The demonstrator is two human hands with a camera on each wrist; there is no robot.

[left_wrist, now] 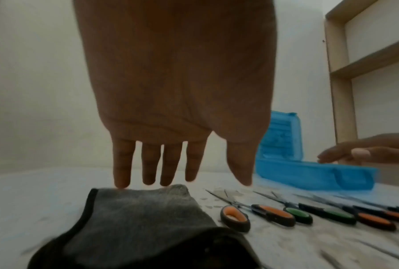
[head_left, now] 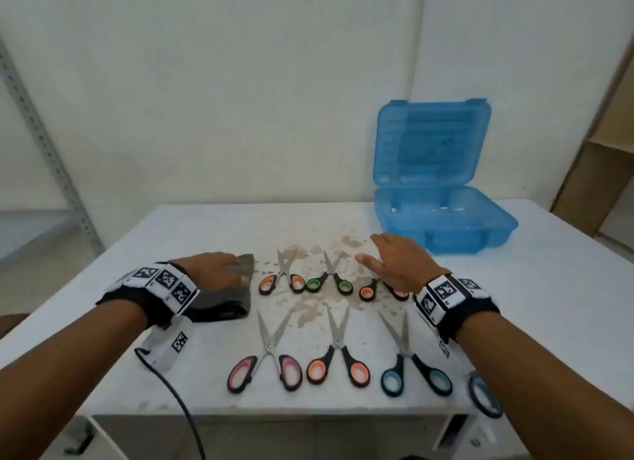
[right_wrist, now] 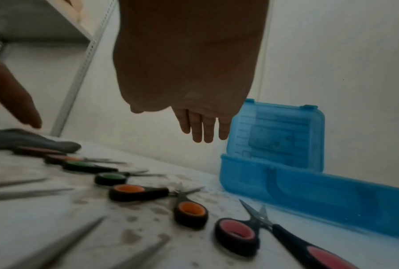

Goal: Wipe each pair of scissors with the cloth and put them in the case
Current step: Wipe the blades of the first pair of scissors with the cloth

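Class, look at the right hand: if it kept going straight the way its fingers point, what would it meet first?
Probably the blue case: the right hand hovers open, pointing toward its front wall, though depth is unclear.

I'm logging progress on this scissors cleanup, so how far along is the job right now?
Nothing looks done: the blue case stands open, and no scissors show in it. In hand: the left hand rests straight fingers on the grey cloth, and the right hand hovers open above the small orange-handled scissors. Left: all the scissors on the table need wiping and casing.

Scissors (head_left: 281,272) rowed beside open case (head_left: 442,219)
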